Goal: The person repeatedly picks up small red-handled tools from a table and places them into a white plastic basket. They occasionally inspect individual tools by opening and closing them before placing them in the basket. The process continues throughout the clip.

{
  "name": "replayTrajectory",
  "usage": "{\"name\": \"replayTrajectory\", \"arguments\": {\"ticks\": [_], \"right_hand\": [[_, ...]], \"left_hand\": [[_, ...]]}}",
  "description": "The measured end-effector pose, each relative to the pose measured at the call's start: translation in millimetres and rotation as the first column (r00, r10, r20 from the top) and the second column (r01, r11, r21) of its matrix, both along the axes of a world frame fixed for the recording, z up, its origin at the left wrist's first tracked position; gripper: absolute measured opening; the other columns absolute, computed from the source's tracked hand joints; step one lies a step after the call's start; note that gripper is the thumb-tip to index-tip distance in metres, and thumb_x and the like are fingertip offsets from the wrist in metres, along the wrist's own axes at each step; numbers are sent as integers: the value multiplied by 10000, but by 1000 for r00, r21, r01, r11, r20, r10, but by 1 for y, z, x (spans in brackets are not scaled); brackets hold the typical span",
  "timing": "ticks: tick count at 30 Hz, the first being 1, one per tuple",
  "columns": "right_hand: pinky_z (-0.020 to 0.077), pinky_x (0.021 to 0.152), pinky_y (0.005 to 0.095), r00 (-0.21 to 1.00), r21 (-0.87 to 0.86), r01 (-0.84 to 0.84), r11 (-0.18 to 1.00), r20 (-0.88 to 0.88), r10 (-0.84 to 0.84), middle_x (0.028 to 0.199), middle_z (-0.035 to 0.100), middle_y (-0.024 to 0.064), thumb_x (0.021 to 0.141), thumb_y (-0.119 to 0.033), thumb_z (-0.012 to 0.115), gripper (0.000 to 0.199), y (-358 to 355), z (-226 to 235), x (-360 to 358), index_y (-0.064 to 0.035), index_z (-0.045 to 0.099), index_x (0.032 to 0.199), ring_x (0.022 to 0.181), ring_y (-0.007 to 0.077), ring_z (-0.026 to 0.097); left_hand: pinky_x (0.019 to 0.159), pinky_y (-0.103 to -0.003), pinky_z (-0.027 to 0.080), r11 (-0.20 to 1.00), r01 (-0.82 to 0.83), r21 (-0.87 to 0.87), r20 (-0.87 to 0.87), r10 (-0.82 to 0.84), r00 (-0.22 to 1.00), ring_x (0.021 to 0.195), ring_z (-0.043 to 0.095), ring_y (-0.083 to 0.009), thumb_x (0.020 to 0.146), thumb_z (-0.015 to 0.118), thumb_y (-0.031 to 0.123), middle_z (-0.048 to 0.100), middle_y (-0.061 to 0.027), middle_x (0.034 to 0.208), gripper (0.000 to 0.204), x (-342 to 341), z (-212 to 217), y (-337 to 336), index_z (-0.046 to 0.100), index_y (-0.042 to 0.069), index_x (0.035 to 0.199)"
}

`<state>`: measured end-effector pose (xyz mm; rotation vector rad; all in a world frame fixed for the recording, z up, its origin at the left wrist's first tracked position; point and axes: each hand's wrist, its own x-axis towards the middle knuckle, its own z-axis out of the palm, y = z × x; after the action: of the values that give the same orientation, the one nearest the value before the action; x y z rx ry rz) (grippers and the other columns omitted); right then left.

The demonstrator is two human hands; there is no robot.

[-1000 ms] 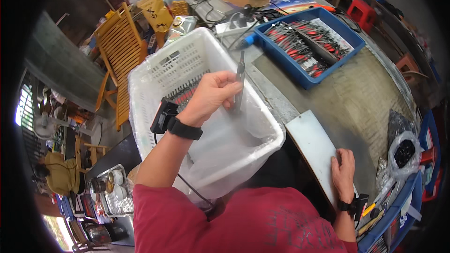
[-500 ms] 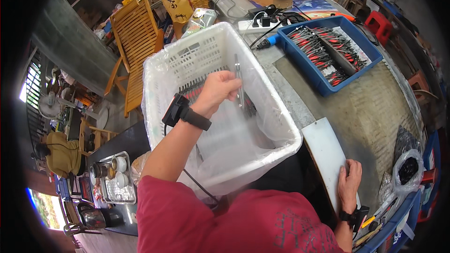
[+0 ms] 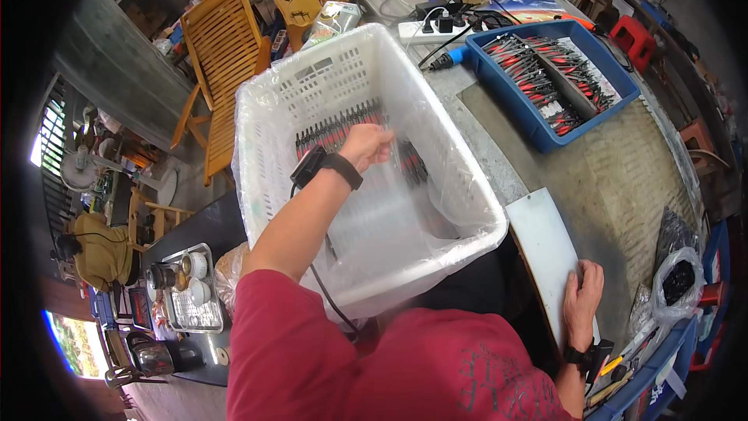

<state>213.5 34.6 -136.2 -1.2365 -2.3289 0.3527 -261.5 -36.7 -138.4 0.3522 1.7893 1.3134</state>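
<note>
My left hand (image 3: pixel 368 146), with a dark wristband, reaches down into a white plastic crate (image 3: pixel 489 222) lined with clear film. Its fingers are pinched together beside the right end of a row of slim black-and-red rods (image 3: pixel 340 131). What they hold is hidden by the hand. More dark rods (image 3: pixel 413 164) lie to the right of that hand, against the crate's side. My right hand (image 3: pixel 583 304) rests on the tabletop at the right edge of a flat white board (image 3: pixel 545 235), fingers loosely curled and thumb apart, nothing visible in it.
A blue tray (image 3: pixel 545 140) of similar black-and-red pieces, split by a divider, stands on the table at the upper right. Near it lie a blue-handled tool (image 3: pixel 450 58) and a power strip (image 3: pixel 421 32). Hand tools (image 3: pixel 615 366) and a plastic bag (image 3: pixel 676 284) sit at the lower right.
My left hand has moved left and lower into the crate, to the row of rods. The slim silvery rod seen in it before no longer shows clearly. My right hand stays put.
</note>
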Motion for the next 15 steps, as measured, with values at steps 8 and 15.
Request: {"name": "replayTrajectory", "arguments": {"ticks": [8,15], "right_hand": [[386,822,415,1000,13,26,1000,-12,-26,961,500,192,784,-22,539,224,0,-3,-1,30,513,1000,925,360,474],[386,825,416,999,16,46,999,3,-46,955,508,190,776,-16,536,221,0,-5,-3,26,515,992,921,364,479]], "left_hand": [[497,-321,511,974,-94,-208,-10,94,996,544,530,-143,827,630,82,554,-42,690,105,-22,-93,16,559,37,764],[489,-343,521,962,-136,-236,-22,135,991,554,546,-185,817,631,48,551,-79,705,94,-20,-137,16,554,10,779]]}}
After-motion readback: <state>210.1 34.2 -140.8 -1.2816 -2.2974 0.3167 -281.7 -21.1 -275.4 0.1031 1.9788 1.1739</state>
